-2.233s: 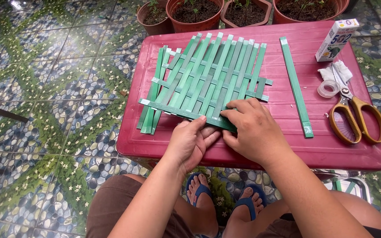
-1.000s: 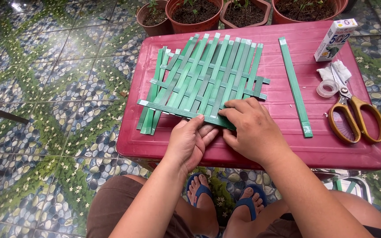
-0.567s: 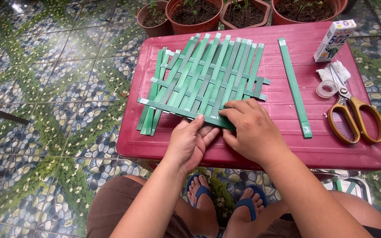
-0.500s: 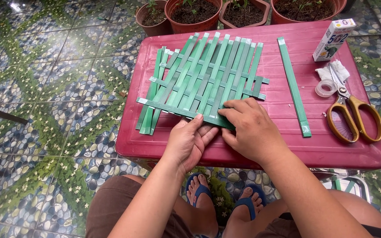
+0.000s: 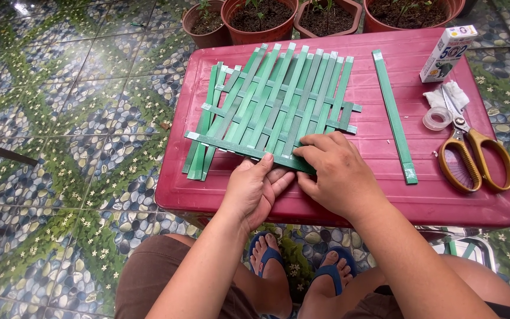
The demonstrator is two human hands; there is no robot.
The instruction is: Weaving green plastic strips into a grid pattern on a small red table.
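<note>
A mat of woven green strips [image 5: 278, 100] lies on a low red plastic table [image 5: 355, 201]. My left hand [image 5: 256, 188] rests at the mat's near edge, fingertips touching the nearest crosswise green strip [image 5: 225, 145]. My right hand [image 5: 337, 171] presses down on the right end of that same strip, fingers curled over the ends of the lengthwise strips. One loose green strip [image 5: 394, 115] lies apart to the right of the mat.
Yellow-handled scissors [image 5: 473, 156], a roll of clear tape [image 5: 437, 118], a crumpled white scrap [image 5: 447, 94] and a small white box [image 5: 447, 53] sit on the table's right side. Clay plant pots [image 5: 255, 15] stand behind the table. Patterned floor tiles surround it.
Both hands stay at the mat's near edge with almost no movement; the view has shifted very slightly.
</note>
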